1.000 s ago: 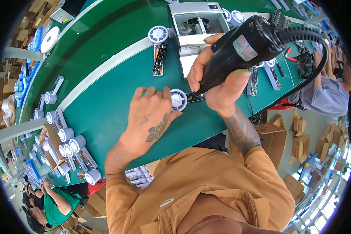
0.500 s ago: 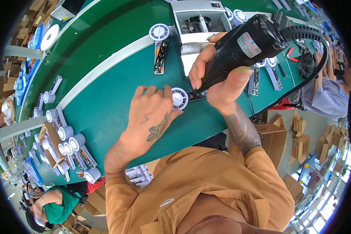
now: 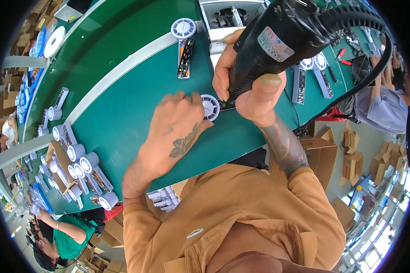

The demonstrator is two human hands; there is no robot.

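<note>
My right hand (image 3: 249,86) grips a black electric screwdriver (image 3: 278,41) with a thick black cable, its tip pointing down at a small white round fan unit (image 3: 210,107) with a dark circuit board on the green workbench (image 3: 123,123). My left hand (image 3: 177,132) lies flat on the bench with its fingers pressed on the left side of that fan unit, steadying it. The screwdriver's tip is hidden behind my right fingers.
Another white fan unit with board (image 3: 184,36) lies farther back beside a grey open-topped machine (image 3: 228,18). Several similar units (image 3: 77,164) crowd the bench's left end, others lie at the right (image 3: 312,75). Other workers (image 3: 64,232) sit nearby; cardboard boxes (image 3: 351,159) stand on the floor.
The view has drawn closer to the bench. Both hands stay on the fan unit with the screwdriver held over it; no clear shift of the parts.
</note>
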